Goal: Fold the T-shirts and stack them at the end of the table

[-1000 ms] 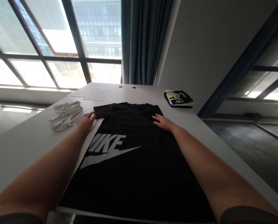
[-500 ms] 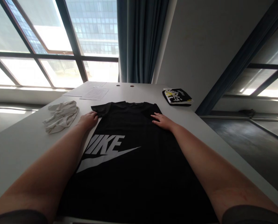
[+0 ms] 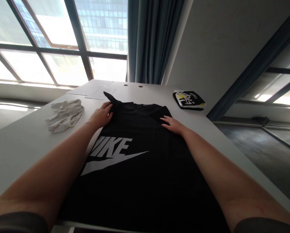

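A black T-shirt (image 3: 145,181) with a large white logo lies spread over the table, its neckline toward the far side. My left hand (image 3: 102,115) is closed on the shirt's left sleeve, which is lifted and tips up off the tabletop. My right hand (image 3: 172,124) rests on the shirt near the right sleeve, fingers spread and flat on the cloth. That right sleeve appears folded in over the body of the shirt.
On the white table (image 3: 25,152), a crumpled white cloth (image 3: 64,116) lies to the left. Sheets of paper (image 3: 99,92) are at the far left. A folded black printed garment (image 3: 190,99) sits at the far right. Blue curtains (image 3: 147,42) hang beyond the table.
My left hand has raised the left sleeve and moved it inward, to the right; before, the sleeve lay flat. My right hand stays on the shirt. The view has shifted slightly.
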`<state>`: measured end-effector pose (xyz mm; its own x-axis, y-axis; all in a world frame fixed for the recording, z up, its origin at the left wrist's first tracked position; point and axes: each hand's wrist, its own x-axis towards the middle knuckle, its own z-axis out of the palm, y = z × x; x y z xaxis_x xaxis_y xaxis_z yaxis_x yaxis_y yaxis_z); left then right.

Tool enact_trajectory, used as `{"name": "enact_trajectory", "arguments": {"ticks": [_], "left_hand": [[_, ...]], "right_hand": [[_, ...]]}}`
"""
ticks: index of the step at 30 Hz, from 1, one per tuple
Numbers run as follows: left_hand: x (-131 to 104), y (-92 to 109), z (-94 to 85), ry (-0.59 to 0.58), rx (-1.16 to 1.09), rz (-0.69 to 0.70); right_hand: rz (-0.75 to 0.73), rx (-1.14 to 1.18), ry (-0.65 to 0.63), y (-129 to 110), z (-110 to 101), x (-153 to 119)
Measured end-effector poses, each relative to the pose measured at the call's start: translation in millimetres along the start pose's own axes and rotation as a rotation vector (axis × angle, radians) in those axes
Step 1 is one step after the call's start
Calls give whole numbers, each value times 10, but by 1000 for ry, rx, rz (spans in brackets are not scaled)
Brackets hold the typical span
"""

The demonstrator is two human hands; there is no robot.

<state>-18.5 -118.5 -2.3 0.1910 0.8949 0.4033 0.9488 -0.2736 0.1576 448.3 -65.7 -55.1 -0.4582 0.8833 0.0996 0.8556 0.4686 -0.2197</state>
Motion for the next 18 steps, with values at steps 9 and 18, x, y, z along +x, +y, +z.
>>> {"name": "enact_trajectory", "arguments": {"ticks": [9, 18], "left_hand": [[-109, 390, 304, -322, 2, 188], [-17, -8, 371, -291, 10, 19]], "right_hand": [[4, -9, 6, -1, 5, 5], [-6, 2, 10, 20, 11, 1]]}}
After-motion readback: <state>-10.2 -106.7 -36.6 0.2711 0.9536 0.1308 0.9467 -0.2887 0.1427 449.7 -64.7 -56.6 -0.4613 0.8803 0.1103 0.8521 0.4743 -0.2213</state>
